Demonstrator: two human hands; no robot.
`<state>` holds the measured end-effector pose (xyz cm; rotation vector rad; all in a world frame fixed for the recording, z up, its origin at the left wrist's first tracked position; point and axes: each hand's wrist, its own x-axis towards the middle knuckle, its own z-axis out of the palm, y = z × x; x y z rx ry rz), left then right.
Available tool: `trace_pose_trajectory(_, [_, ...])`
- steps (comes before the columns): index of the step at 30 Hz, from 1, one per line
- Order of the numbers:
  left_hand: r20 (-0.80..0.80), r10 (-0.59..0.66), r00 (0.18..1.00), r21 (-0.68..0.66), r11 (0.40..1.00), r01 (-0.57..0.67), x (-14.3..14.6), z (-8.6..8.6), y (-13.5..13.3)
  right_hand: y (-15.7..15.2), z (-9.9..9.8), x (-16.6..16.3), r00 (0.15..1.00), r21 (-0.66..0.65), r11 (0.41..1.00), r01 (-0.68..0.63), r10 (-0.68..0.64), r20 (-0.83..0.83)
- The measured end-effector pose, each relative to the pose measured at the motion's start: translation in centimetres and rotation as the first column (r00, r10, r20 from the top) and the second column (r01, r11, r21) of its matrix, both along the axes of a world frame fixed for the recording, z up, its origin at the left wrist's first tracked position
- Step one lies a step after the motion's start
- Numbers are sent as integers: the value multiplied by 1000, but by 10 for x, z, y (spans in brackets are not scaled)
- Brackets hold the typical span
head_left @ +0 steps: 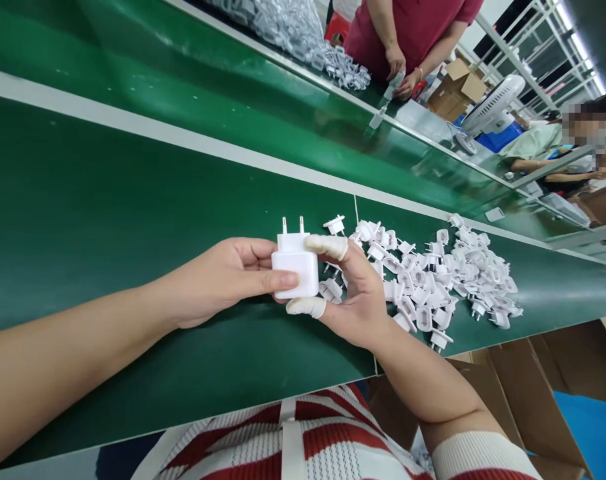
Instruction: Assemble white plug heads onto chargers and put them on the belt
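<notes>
A white two-pin charger plug (303, 267) is held upright over the green work surface, its metal pins pointing away from me. My left hand (237, 273) grips it from the left, thumb across the front face and fingers behind. From the right, my right hand (355, 287) pinches its top and bottom edges between index finger and thumb, both wearing white finger cots. Just beyond my right hand lies a heap of loose white plug parts (417, 287), some with pins showing. A few of them are partly hidden behind that hand.
A conveyor belt (207, 100) runs past the far edge, carrying a small white piece (377, 119). Across it, a co-worker in a red shirt (407, 27) handles a part beside a pile of clear pieces (347, 70). Cardboard boxes (513, 380) stand at lower right; a white fan (495, 103) is farther back.
</notes>
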<state>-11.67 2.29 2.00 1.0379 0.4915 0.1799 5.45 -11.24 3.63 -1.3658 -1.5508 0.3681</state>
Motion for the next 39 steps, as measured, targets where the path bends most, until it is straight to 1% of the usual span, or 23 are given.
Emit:
trace_pose_trajectory(2, [16, -37, 999, -18, 999, 37, 0, 0, 0, 0, 2, 0, 999, 22, 1000, 10, -11, 34])
trace_pose_trajectory(4, [27, -55, 998, -27, 998, 56, -1, 0, 1, 1, 2, 0, 999, 24, 999, 27, -27, 30])
trace_pose_trajectory(8, [44, -61, 997, -139, 988, 67, -1, 2, 3, -1, 0, -1, 996, -16, 997, 77, -78, -53])
trace_pose_trajectory(10, [55, -79, 995, -171, 981, 87, -1, 3, 4, -2, -2, -2, 993, -6, 997, 83, -83, -86])
trace_pose_trajectory(16, [113, -118, 987, -146, 980, 134, -3, 6, 7, -2, -10, -4, 990, 47, 996, 72, -65, -129])
trace_pose_trajectory(20, [135, -105, 985, -127, 984, 122, -3, 5, 5, -2, -12, -4, 979, 61, 994, 94, -81, -186])
trace_pose_trajectory(24, [137, -86, 987, -167, 980, 109, -3, 2, 3, 0, -10, -3, 945, -16, 995, 98, -98, -313])
trace_pose_trajectory(27, [89, -65, 994, -203, 976, 82, -2, 3, 3, 2, -8, -1, 919, -91, 992, 88, -116, -378])
trace_pose_trajectory(29, [71, -53, 996, -247, 966, 69, -1, 5, 2, 3, -6, 1, 914, -146, 984, 98, -147, -379])
trace_pose_trajectory(32, [103, -72, 992, -318, 943, 101, 0, 7, 1, 4, -4, 2, 908, -201, 973, 115, -185, -376])
trace_pose_trajectory(35, [122, -82, 989, -355, 927, 121, 0, 7, 1, 3, -5, 2, 899, -214, 971, 109, -188, -395])
trace_pose_trajectory(39, [91, -77, 993, -358, 928, 104, 0, 5, 1, 3, -6, 2, 913, -213, 972, 100, -175, -369])
